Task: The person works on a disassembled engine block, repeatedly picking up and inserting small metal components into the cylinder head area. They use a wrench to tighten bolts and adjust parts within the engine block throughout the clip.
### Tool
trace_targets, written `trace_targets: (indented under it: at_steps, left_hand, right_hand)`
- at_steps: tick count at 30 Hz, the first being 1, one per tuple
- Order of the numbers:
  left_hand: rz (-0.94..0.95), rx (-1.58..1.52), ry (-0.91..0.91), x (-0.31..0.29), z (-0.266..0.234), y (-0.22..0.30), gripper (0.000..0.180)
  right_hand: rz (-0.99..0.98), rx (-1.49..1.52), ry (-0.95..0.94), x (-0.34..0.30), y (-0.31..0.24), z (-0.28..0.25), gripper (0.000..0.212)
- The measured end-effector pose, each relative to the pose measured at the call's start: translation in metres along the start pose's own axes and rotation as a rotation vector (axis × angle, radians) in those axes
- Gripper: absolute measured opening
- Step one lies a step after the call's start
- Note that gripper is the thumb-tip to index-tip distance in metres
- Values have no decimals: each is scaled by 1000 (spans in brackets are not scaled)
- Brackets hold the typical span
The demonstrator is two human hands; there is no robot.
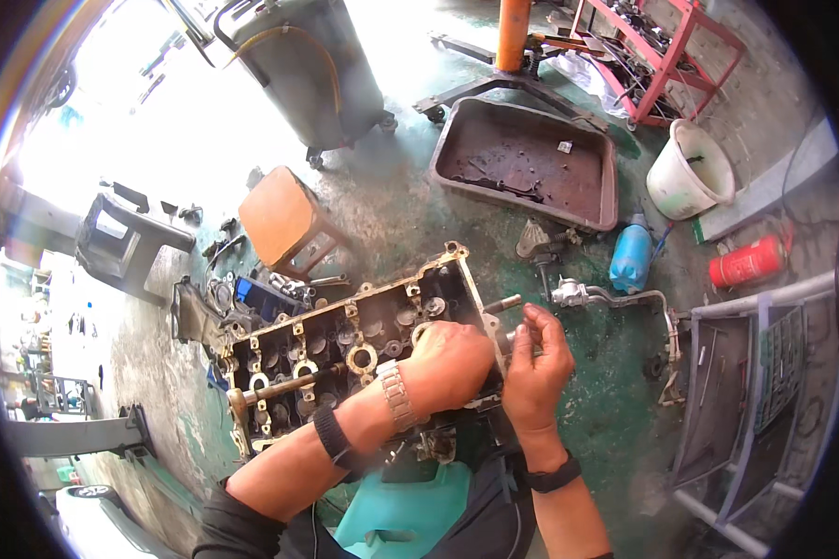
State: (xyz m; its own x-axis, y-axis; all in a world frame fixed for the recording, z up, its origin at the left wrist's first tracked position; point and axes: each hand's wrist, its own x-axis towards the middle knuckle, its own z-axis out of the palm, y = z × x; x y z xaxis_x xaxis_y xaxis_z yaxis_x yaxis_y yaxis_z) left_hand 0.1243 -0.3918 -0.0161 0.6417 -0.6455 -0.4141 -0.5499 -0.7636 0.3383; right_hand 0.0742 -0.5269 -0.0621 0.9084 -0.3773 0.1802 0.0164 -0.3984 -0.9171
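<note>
A metal engine cylinder head (pixel 364 303) with rows of round bores lies in front of me, slanting up to the right. My left hand (pixel 452 361) is closed, knuckles up, over its right part; whatever the fingers grip is hidden beneath them. My right hand (pixel 536 363) is at the right end of the head, with thumb and fingers drawn together at its edge. What lies between those fingertips cannot be made out. Just above them a short metal rod (pixel 503 305) sticks out from that end. A long brownish rod (pixel 294 384) with a thicker left end lies across the head's left half.
An orange-topped stool (pixel 278 216) stands beyond the head, near scattered metal parts. Farther off are a brown tub (pixel 531 163), a white bucket (pixel 688 172), a blue bottle (pixel 630 256) and a red fire extinguisher (pixel 748 261). A metal pipe assembly (pixel 615 298) lies right.
</note>
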Motion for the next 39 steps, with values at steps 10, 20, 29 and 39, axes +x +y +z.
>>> trace_targets:
  at_steps: [10,20,29,39]
  left_hand:
    - [60,-193,75,-1,-4,-11,18]
    - [116,-197,-13,-6,3,-18,23]
    - [153,-380,194,-7,3,-30,25]
    - [19,-100,18,0,6,-8,17]
  right_hand:
    - [18,13,6,0,-3,-1,22]
    - [50,38,3,0,-3,-1,20]
    - [18,-6,-2,0,-3,-1,20]
    - [7,-9,2,1,-5,-2,17]
